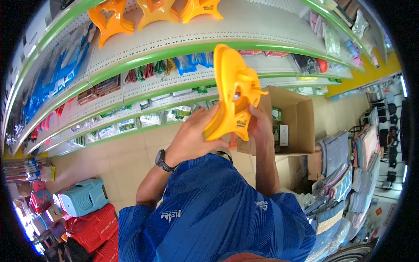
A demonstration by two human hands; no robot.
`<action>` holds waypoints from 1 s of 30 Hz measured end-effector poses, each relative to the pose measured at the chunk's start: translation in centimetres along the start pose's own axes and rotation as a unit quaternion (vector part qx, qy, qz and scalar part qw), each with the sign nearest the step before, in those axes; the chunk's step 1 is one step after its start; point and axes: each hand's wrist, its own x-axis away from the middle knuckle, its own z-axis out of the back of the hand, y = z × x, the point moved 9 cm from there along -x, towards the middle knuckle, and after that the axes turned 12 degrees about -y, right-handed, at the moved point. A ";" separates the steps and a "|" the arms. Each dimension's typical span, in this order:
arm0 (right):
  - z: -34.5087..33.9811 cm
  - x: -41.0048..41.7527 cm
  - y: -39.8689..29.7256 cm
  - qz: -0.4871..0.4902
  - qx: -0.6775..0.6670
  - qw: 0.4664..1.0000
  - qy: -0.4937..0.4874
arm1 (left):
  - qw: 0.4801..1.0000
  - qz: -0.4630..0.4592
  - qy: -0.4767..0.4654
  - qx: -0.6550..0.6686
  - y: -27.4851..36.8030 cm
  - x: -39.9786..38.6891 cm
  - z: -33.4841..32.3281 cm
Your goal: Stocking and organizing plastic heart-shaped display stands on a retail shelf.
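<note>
Before my chest I hold a stack of yellow-orange plastic pieces [226, 95], nested together, with cut-out openings and small dark print. My left hand [196, 131], with a black watch on its wrist, grips the stack's left edge near the bottom. The fingers of my right hand [261, 122] hold its right side. Beyond it, on the upper shelf, stand several similar orange plastic pieces [113, 21] in groups. The stack hides part of the green shelf edge behind it.
Green-edged shelving [157, 60] curves across the front, with packaged goods on its lower levels. An open cardboard box [294, 131] stands right of my hands. Folded textiles [334, 154] are piled at the right; blue [85, 196] and red plastic baskets [93, 226] lie at the lower left.
</note>
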 end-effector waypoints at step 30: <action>0.4 -12.9 -17.8 0.147 0.021 0.988 -0.033 | 0.957 -0.141 0.237 -0.089 1.7 -12.1 9.8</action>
